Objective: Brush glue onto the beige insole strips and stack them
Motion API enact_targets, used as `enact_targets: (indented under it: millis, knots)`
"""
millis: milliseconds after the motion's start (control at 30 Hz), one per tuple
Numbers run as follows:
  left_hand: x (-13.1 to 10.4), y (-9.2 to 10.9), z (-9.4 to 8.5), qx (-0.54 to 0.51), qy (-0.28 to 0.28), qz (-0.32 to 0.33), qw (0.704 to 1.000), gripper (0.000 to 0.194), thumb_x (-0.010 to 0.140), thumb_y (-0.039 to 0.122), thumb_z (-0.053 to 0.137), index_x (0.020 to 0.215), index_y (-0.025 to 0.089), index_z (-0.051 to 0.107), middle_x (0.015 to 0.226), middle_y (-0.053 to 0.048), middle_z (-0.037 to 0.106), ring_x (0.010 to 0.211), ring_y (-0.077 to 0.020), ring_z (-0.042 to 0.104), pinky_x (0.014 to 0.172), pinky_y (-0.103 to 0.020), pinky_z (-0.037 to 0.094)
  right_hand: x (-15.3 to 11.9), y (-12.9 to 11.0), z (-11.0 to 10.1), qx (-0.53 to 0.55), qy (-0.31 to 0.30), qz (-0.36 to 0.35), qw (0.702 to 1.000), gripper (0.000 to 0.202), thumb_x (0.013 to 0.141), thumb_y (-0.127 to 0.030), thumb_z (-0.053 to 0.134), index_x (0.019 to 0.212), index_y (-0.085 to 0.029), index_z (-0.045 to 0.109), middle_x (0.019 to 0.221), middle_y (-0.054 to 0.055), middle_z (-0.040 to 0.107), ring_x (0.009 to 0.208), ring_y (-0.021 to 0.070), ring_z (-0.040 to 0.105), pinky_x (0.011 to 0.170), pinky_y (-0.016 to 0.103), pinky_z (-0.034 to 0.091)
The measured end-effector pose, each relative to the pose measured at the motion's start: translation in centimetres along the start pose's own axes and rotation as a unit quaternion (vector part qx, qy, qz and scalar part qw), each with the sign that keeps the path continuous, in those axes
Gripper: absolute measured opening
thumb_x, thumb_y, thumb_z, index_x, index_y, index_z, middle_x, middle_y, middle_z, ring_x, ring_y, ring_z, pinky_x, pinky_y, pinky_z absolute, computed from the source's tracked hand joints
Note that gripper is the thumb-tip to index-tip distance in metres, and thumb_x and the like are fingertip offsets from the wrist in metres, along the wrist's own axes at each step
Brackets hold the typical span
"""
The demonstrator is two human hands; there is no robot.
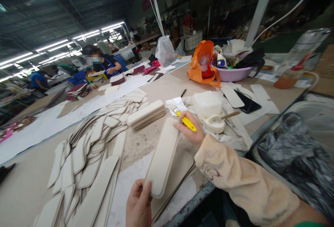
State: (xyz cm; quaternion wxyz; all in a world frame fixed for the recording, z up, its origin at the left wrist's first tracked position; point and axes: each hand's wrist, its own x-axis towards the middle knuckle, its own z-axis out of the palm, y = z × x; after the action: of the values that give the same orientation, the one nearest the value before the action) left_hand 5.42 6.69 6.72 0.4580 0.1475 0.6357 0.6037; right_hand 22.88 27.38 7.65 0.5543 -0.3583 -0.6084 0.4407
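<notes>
The pale strip [162, 157] slants lengthwise away and rightward. The left hand [139, 201] pinches its near end; the right hand [194, 133] grips a brush [188, 123].

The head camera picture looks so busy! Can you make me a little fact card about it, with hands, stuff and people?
Left hand: holds the near end of a long pale strip
Right hand: holds a yellow brush, fingers at the strip's far end
Neat pile: stacked strips beyond the held one
Messy pile: loose pale pieces overlapping, on the picture's left
Containers: orange bag beside a purple basin
Gadget: black phone, partly covered
People: a masked co-worker, others farther back
</notes>
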Motion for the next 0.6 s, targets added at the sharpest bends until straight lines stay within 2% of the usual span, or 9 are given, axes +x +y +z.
enact_targets:
  millis: [433,600]
  knots:
    - [0.84,0.23,-0.35,-0.013,-0.014,-0.001,1.0,0.036,0.06,0.04,0.083,0.074,0.017,0.059,0.069,0.001,0.062,0.063,-0.0112,0.054,0.057,-0.021,0.045,-0.07,0.36,-0.13,-0.012,-0.005,-0.005,1.0,0.025,0.08,-0.032,0.063,0.093,-0.025,0.044,0.063,-0.008,0.038,0.054,0.0112,0.036,0.053,0.025,0.03]
    - [0.69,0.52,-0.05,-0.023,-0.032,0.002,0.999,0.027,0.068,0.035,0.079,0.074,0.017,0.06,0.07,0.003,0.06,0.064,-0.009,0.053,0.059,-0.018,0.045,-0.03,0.26,-0.21,-0.015,-0.011,0.01,1.0,0.027,0.079,-0.037,0.064,0.092,-0.025,0.043,0.063,-0.007,0.039,0.054,0.0117,0.037,0.053,0.025,0.031]
